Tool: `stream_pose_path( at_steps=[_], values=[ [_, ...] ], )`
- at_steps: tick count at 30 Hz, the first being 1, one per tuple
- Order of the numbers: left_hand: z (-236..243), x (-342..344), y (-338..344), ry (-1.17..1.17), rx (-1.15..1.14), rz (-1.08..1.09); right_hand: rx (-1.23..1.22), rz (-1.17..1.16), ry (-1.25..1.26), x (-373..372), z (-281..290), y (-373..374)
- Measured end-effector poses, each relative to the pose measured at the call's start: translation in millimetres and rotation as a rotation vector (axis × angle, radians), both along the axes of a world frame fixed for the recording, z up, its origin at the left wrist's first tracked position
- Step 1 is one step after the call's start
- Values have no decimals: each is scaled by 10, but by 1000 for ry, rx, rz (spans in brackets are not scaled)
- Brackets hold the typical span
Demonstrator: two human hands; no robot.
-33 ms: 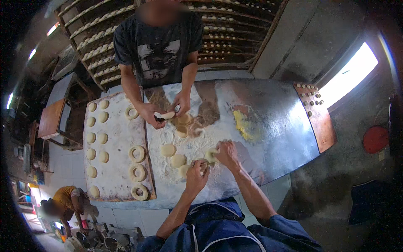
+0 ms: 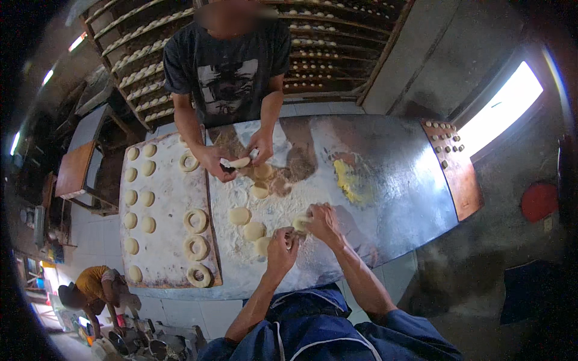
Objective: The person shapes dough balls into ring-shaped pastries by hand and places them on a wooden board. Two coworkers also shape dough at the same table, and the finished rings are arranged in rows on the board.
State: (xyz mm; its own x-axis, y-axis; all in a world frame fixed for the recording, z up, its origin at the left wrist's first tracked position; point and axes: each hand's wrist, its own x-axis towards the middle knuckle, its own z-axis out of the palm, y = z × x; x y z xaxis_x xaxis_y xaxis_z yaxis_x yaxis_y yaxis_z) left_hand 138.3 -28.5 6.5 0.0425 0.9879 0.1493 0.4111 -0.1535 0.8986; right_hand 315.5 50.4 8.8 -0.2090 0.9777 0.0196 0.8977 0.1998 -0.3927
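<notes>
A pale piece of dough [image 2: 300, 223] is between my two hands, low over the floured table. My right hand [image 2: 324, 224] has its fingers bent around the dough's right side. On the near left, my left hand [image 2: 281, 249] is curled with its fingertips at the same dough; part of the dough is hidden behind the fingers. Just left of my hands lie flat dough rounds, one [image 2: 239, 216] farther off, another [image 2: 254, 230] nearer, and a third [image 2: 262, 245] partly covered by my left hand.
Across the table a co-worker [image 2: 229, 78] handles a strip of dough [image 2: 239, 162]. At left, a floured board [image 2: 171, 222] bears dough rounds and rings. A yellow smear [image 2: 348, 180] lies to the right, beyond it a brown board [image 2: 460, 180] with small pieces. Racks [image 2: 337, 90] stand behind.
My right hand has shifted very slightly left with the dough. The left hand stays nearly where it was, still curled. The co-worker's hands have barely moved.
</notes>
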Motion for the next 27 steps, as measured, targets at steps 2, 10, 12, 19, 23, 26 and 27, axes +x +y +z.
stream_pose_path(
  at_steps=[2,10,12,19,23,26,27],
  values=[
    [-25,81,164,2,-22,49,-112,-11,323,-18,267,-44],
    [77,426,181,-867,-415,90,-287,-32,876,201,365,-201],
    [144,473,149,-797,-383,113,-252,-40,834,184,429,-224],
    [-10,528,107,-1390,-393,248,-322,268,876,151,592,-206],
    [153,299,108,-1148,-378,-186,-746,87,1296,158,431,-5],
    [128,287,204,-1295,-204,-3,-174,72,310,40,29,-86],
    [76,192,234,-1501,-213,-51,-299,-2,633,-70,113,-128]
  ],
)
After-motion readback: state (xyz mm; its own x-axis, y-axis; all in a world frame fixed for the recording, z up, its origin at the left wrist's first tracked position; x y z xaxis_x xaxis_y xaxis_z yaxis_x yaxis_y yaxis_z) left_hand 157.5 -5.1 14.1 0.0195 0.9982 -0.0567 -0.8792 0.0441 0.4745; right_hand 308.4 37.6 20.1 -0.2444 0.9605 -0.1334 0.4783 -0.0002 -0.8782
